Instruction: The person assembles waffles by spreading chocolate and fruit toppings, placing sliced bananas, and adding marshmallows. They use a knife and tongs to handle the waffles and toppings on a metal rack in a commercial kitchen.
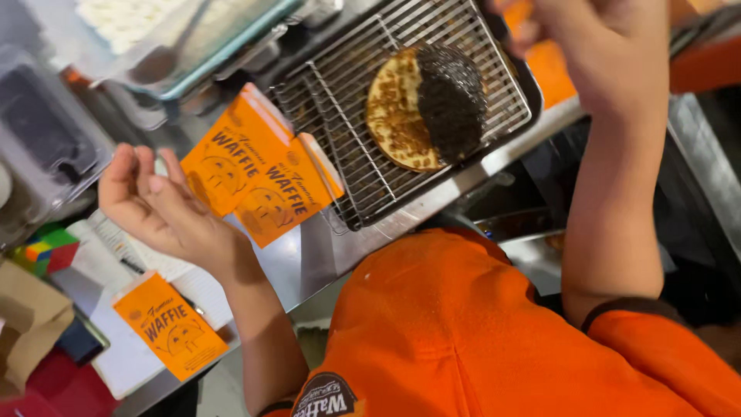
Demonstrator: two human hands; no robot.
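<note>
My left hand [158,205] is open, palm up, with its fingers loosely curled and nothing in it. It hovers just left of two orange paper sleeves [258,177] lying on the steel counter [309,259]. A round waffle [424,104], its right half coated in dark crumbs, rests on a wire rack [340,108] set in a dark tray. My right hand [598,50] is raised over the rack's far right corner. Its fingers are partly cut off by the frame edge, so I cannot tell whether it holds anything.
A third orange sleeve [170,324] lies on white paper at the lower left. Clear plastic containers [154,38] stand at the top left, one holding white bits. A brown paper bag [27,324] and a multicoloured block [46,249] sit at the left edge.
</note>
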